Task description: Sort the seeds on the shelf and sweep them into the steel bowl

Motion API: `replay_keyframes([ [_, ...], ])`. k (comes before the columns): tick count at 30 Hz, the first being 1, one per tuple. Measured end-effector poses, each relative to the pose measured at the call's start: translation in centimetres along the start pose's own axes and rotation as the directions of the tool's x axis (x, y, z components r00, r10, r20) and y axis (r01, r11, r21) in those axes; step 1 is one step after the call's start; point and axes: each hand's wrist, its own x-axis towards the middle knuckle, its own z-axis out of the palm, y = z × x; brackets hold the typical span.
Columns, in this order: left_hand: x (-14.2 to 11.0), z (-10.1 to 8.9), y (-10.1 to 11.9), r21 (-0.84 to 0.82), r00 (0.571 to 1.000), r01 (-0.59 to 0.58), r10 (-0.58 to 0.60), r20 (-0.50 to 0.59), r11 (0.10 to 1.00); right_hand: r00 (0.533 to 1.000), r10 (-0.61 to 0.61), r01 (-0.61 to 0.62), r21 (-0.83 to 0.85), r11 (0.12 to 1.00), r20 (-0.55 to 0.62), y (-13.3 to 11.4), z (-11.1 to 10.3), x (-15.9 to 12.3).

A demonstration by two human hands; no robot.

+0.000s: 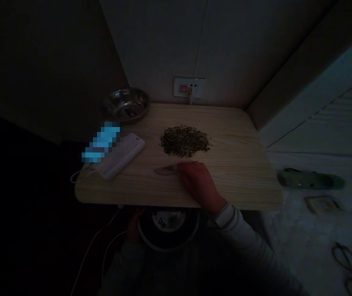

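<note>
The scene is dim. My right hand (197, 185) is closed on a small, clear, oval, spoon-like piece (160, 170), low over the wooden table (237, 172). A few dark specks show on or through that piece. Just beyond it lies a spread-out pile of small dark grains (184, 141), apart from my fingers. Below the table's near edge, my left hand (134, 227) grips the left side of a dark round bowl (169, 242) with a pale rim. Inside the bowl is a lighter area with several dark specks. Shadow hides most of my left fingers.
At the table's back left stands a shiny metal bowl (126, 105). A white power bank-like block (122, 156) lies beside a lit, blurred-out screen (103, 142). White cables (86, 255) hang at left. A wall socket (189, 87) holds a plug. Glasses (347, 259) and a green case (311, 180) lie at right.
</note>
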Motion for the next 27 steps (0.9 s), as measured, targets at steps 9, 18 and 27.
replay_keyframes([
  [9,-0.1,0.6,-0.3,-0.018,0.999,0.034,-0.034,0.035,0.999,1.000,-0.012,0.010,0.090,0.996,0.026,0.6,-0.5,-1.0],
  [18,-0.5,0.6,0.1,-0.016,0.999,0.008,-0.007,0.047,1.000,0.998,-0.030,0.023,0.131,0.991,0.052,1.5,-1.2,-1.4],
  [27,-0.9,1.2,0.2,-0.002,0.997,0.031,-0.031,0.072,1.000,0.998,-0.053,0.043,0.192,0.980,0.045,2.0,-1.8,-1.8],
])
